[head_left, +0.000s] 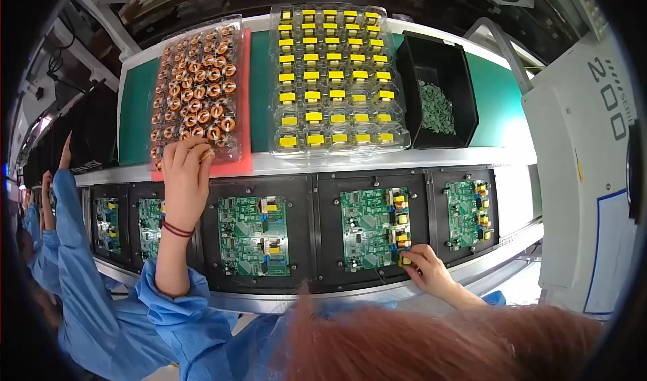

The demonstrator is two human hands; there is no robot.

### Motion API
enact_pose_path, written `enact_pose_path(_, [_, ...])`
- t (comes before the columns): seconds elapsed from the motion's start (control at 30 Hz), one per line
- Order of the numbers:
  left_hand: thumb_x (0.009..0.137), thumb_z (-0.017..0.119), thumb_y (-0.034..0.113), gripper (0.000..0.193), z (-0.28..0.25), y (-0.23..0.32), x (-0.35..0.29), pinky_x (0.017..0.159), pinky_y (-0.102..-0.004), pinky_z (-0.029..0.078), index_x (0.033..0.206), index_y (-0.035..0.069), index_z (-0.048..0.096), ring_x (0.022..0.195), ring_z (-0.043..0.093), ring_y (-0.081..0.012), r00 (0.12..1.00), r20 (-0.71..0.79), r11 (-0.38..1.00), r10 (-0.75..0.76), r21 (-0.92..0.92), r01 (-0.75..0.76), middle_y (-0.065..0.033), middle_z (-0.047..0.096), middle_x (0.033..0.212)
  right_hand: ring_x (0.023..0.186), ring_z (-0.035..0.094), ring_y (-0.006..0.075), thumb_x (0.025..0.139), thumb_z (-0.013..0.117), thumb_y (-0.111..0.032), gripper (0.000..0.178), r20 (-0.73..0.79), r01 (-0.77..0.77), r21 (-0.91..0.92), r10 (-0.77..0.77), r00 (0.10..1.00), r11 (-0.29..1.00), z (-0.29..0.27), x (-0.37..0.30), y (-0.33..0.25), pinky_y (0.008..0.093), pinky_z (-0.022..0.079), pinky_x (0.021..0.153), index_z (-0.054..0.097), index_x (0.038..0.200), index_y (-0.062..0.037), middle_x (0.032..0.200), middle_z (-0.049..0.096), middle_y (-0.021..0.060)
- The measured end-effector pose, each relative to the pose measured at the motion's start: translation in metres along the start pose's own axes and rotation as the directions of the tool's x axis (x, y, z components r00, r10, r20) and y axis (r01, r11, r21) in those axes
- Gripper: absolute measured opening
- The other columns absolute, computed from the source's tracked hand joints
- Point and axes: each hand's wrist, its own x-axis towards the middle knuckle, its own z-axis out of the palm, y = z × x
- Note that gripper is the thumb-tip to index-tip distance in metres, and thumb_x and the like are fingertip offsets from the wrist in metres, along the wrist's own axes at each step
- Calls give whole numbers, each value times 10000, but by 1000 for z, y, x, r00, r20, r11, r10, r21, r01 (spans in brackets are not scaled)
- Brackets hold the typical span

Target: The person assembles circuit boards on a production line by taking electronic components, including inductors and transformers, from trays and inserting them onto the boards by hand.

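At the front edge of the clear tray (239, 111) of copper-wound ring coils (195, 91), my left hand (185, 179) has its fingers curled down on a coil, mostly hidden by them. My right hand (431, 271) pinches a small yellow-topped transformer (404, 259) at the lower right corner of a green circuit board (367, 229). That board lies in a black carrier frame (323, 246) and bears several yellow and copper parts along its right side. Another green board (253, 236), with fewer such parts, lies between my hands.
A clear tray (275, 121) of yellow-topped transformers and a black bin (465, 101) of small green pieces stand behind the line. Further boards (461, 216) lie along it. A white machine (573, 179) rises at right. Co-workers' blue sleeves (71, 219) show at left; reddish hair (431, 340) covers the bottom.
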Motion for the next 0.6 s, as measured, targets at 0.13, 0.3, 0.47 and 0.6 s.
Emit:
enact_pose_path(0.13, [844,596,48,123,-2,11,-11,907,-374,401,953,-10,604,999,527,-264,1000,-21,976,-17,-218,12,-122,575,1037,854,607,265,751,676,-68,330,-75,56,-107,-64,995,993,-4,1,-4,353,521,722,598,1072,-60,1048,540,103])
enact_pose_path(0.3, [852,570,-3,162,-2,18,-20,797,-254,444,1007,-9,615,935,563,-173,968,139,717,-210,-651,249,-101,576,1035,847,607,229,742,682,-96,338,-33,179,-325,-201,979,929,-14,2,1,344,500,710,611,1072,-76,1029,567,84])
enact_pose_path(0.47, [891,523,-12,169,-2,20,-29,862,-245,421,1037,-4,608,998,531,-124,946,290,447,-142,-834,323,-61,546,1112,836,582,241,723,695,-111,405,-12,95,-304,-104,995,948,-33,-4,-9,346,489,701,595,1115,-87,1041,529,81])
enact_pose_path(0.6, [919,512,65,180,-8,23,-39,799,-226,423,1060,9,608,947,544,-96,856,473,252,-210,-820,514,-35,578,1082,825,561,260,721,693,-94,368,-109,69,-268,-102,989,961,-51,11,-11,363,471,742,606,1078,-80,1021,542,84])
